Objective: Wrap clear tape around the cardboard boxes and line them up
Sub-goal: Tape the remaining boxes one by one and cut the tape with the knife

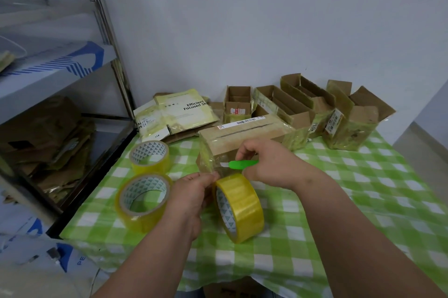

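Observation:
A long closed cardboard box [244,136] lies in the middle of the green checked table [363,188], its near end wrapped in clear tape. My left hand [191,198] pinches the tape strip and steadies a yellowish tape roll [240,208] standing on edge in front of the box. A stretch of tape runs from the roll up to the box end. My right hand [264,164] holds a green utility knife [242,164] with its blade at that tape. Several open, tape-wrapped boxes [312,108] stand in a row at the back right.
Two more tape rolls [145,198] lie flat at the left of the table. Flattened printed cartons [177,113] lie at the back left. A metal shelf rack [60,108] with crumpled cardboard stands to the left. A wall closes off the back.

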`<action>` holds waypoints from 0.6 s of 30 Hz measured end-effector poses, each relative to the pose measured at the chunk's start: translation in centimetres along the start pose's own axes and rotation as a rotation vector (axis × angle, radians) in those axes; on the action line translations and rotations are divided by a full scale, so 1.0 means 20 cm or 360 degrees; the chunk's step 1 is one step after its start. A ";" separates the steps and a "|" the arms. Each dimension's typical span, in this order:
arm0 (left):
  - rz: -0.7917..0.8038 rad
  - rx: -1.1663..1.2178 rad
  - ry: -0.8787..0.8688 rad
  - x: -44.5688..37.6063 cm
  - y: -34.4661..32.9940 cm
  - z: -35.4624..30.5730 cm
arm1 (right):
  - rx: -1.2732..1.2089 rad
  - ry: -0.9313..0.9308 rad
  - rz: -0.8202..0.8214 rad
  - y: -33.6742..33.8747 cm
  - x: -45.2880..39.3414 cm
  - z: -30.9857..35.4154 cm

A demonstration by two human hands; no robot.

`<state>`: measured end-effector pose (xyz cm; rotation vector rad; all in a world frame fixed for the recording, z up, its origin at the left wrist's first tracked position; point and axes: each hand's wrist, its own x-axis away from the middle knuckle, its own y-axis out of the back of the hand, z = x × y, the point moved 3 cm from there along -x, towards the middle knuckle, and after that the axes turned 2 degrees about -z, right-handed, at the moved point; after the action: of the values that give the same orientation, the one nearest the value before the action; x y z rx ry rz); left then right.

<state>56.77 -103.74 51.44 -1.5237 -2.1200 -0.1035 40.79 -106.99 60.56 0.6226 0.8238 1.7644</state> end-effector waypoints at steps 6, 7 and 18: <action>0.0034 -0.0012 -0.0010 0.00 0.00 0.00 | 0.0161 -0.0026 0.0063 0.00 -0.06 0.04; 0.0039 -0.0011 -0.0014 0.00 0.00 0.00 | 0.0191 -0.0038 0.0074 -0.01 -0.07 0.04; 0.0068 -0.0014 -0.0026 -0.03 0.00 0.02 | 0.0304 -0.0041 0.0023 -0.01 -0.08 0.08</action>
<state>56.80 -104.13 50.90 -1.5791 -2.1007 -0.0856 42.56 -108.04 61.47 0.7769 0.9794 1.6990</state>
